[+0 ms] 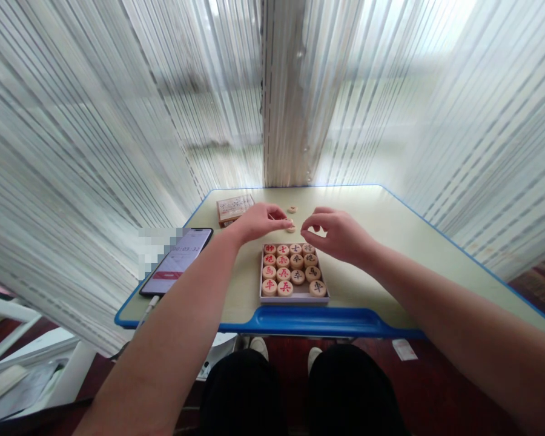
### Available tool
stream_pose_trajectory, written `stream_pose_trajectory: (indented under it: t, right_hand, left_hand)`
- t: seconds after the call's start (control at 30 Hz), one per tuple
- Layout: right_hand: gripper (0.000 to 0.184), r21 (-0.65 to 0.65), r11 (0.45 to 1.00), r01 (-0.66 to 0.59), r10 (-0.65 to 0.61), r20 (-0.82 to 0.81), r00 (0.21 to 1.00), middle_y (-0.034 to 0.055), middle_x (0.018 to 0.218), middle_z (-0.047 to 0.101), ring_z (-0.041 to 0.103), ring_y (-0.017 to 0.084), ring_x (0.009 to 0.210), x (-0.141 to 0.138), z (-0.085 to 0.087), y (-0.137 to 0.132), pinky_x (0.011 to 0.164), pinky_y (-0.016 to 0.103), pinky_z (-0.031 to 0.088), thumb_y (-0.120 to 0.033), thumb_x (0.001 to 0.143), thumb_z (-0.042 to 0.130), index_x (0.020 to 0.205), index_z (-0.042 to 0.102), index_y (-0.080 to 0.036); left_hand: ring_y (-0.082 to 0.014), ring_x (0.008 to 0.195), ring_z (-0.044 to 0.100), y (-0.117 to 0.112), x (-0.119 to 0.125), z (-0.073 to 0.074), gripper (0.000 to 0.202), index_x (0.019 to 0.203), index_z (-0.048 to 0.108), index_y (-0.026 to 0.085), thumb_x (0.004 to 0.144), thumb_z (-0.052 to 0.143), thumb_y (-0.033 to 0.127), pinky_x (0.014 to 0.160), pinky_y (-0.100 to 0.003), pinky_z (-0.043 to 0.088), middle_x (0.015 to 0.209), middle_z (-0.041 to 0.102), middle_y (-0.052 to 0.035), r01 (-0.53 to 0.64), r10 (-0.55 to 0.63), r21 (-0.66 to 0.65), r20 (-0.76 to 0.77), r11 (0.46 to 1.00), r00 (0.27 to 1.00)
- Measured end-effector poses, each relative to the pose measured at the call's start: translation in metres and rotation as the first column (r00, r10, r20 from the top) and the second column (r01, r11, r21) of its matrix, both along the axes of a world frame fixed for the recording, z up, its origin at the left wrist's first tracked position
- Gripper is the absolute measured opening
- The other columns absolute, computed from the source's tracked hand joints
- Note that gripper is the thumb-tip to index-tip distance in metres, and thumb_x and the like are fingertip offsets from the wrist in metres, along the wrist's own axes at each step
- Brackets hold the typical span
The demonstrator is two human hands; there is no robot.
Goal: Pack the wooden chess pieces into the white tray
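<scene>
My left hand (267,219) is above the table behind the box, thumb and fingers closed at a round wooden Chinese chess piece (291,229). My right hand (329,230) faces it from the right, fingers curled and the thumb and index tips together; whatever may be between them is too small to make out. Another chess piece (292,209) lies farther back. In front of both hands, an open shallow box (295,300) holds rows of pieces with red and black characters. Bare box floor shows in the front row, left of a black-marked piece (317,287).
A printed box lid (234,208) lies at the back left of the table (381,212). A phone (178,260) showing a timer lies at the left edge, a white cable (151,306) plugged in. The blue table rim has a trough (318,318) in front. Striped curtains (236,121) hang behind.
</scene>
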State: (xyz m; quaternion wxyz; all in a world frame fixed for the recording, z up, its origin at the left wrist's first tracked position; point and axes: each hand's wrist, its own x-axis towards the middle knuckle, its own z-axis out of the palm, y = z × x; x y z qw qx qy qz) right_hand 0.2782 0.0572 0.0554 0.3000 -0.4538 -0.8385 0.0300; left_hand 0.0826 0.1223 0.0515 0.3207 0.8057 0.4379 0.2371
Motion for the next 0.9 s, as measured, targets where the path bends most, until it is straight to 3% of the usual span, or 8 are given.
stream_pose_trajectory:
  t: [0.07, 0.17, 0.33, 0.43, 0.6, 0.77, 0.9]
  right_hand:
    - [0.021, 0.035, 0.999, 0.031, -0.03, -0.03, 0.999, 0.005, 0.085, 0.057, 0.051, 0.012, 0.067, 0.0017, -0.0008, 0.0018, 0.063, 0.027, 0.043, -0.026, 0.077, 0.058, 0.095, 0.066, -0.018]
    - [0.036, 0.102, 0.994, -0.029, 0.033, -0.038, 0.999, 0.0079, 0.099, 0.056, 0.055, 0.015, 0.08, 0.0029, -0.0017, 0.0025, 0.07, 0.029, 0.046, -0.031, 0.079, 0.06, 0.113, 0.059, -0.019]
    - [0.018, 0.21, 0.972, -0.109, 0.116, -0.022, 0.993, 0.0057, 0.091, 0.058, 0.056, 0.013, 0.076, 0.002, -0.0046, 0.0028, 0.068, 0.028, 0.046, -0.031, 0.083, 0.056, 0.095, 0.065, -0.02]
    - [0.016, 0.255, 0.958, -0.131, 0.141, -0.023, 0.99, 0.0052, 0.086, 0.059, 0.055, 0.012, 0.073, 0.0017, -0.0061, 0.0033, 0.065, 0.026, 0.045, -0.029, 0.084, 0.056, 0.09, 0.066, -0.018]
    - [0.019, 0.309, 0.947, -0.085, 0.105, -0.047, 0.993, 0.0046, 0.082, 0.059, 0.054, 0.011, 0.068, 0.0033, -0.0057, 0.0037, 0.06, 0.025, 0.043, -0.032, 0.085, 0.055, 0.091, 0.067, -0.018]
    - [0.018, 0.287, 0.956, -0.057, 0.081, -0.071, 0.994, 0.0051, 0.083, 0.059, 0.054, 0.011, 0.067, 0.003, -0.0039, 0.0017, 0.06, 0.025, 0.044, -0.029, 0.084, 0.055, 0.091, 0.067, -0.017]
    - [0.027, 0.219, 0.974, -0.05, 0.07, -0.083, 0.994, 0.0063, 0.087, 0.062, 0.054, 0.012, 0.067, 0.0028, -0.0029, -0.0004, 0.061, 0.026, 0.045, -0.026, 0.079, 0.059, 0.102, 0.064, -0.016]
  left_hand:
    - [-0.0153, 0.08, 0.059, -0.0035, 0.0001, 0.0037, 0.042, 0.092, 0.065, 0.012, 0.069, 0.064, 0.048, 0.07, -0.029, 0.046, 0.091, 0.068, -0.0095, 0.045, -0.041, -0.058, 0.075, 0.997, 0.996]
    - [-0.0127, 0.073, 0.057, -0.0077, -0.0004, 0.0078, 0.041, 0.091, 0.066, 0.014, 0.069, 0.065, 0.048, 0.063, -0.026, 0.043, 0.087, 0.067, -0.0073, 0.093, -0.081, -0.103, 0.114, 0.99, 0.99]
    - [-0.01, 0.064, 0.051, -0.0086, -0.0025, 0.0099, 0.036, 0.083, 0.068, 0.014, 0.065, 0.069, 0.045, 0.058, -0.025, 0.039, 0.075, 0.064, -0.0039, 0.192, -0.157, -0.194, 0.182, 0.962, 0.971]
    - [-0.0102, 0.064, 0.051, -0.0084, -0.0037, 0.01, 0.033, 0.079, 0.069, 0.013, 0.066, 0.07, 0.043, 0.06, -0.025, 0.039, 0.07, 0.062, -0.0032, 0.224, -0.175, -0.224, 0.219, 0.948, 0.96]
    - [-0.0116, 0.069, 0.053, -0.0092, -0.0047, 0.0117, 0.031, 0.086, 0.071, 0.014, 0.068, 0.069, 0.039, 0.063, -0.026, 0.039, 0.081, 0.067, -0.0064, 0.276, -0.207, -0.25, 0.269, 0.928, 0.941]
    - [-0.0105, 0.068, 0.053, -0.0065, -0.0049, 0.0094, 0.03, 0.086, 0.07, 0.015, 0.065, 0.072, 0.036, 0.062, -0.025, 0.038, 0.079, 0.067, -0.0051, 0.252, -0.165, -0.259, 0.315, 0.933, 0.935]
    - [-0.0096, 0.066, 0.052, -0.0051, -0.0045, 0.0065, 0.03, 0.081, 0.068, 0.014, 0.062, 0.075, 0.035, 0.06, -0.024, 0.038, 0.075, 0.065, -0.0028, 0.206, -0.122, -0.249, 0.315, 0.946, 0.941]
